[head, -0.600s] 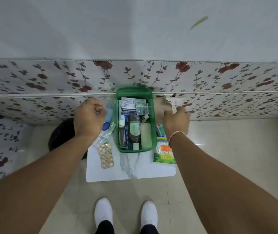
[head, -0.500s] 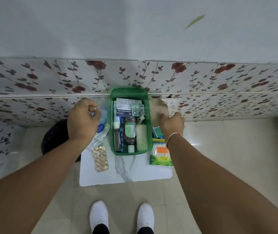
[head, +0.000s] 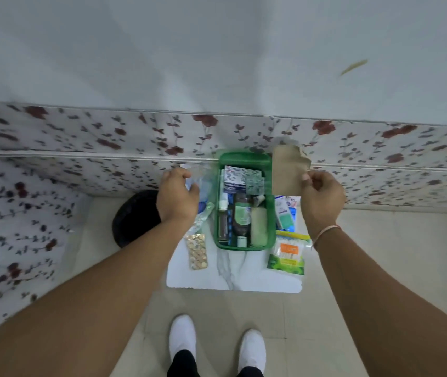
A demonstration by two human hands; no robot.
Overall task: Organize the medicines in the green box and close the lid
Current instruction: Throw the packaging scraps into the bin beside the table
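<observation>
Head view: our right hand pinches a brown paper packet beside the open green box; our left hand grips clear plastic wrapping.

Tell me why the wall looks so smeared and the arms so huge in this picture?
Head view: the wide-angle lens stretches the forearms toward the bottom corners. The floral wall panel is streaked sideways, which suggests motion blur, while the green box reads sharper. The left hand and the right hand with the brown paper packet are slightly soft. Lighting is flat; the floor tiles show a pale sheen.
</observation>
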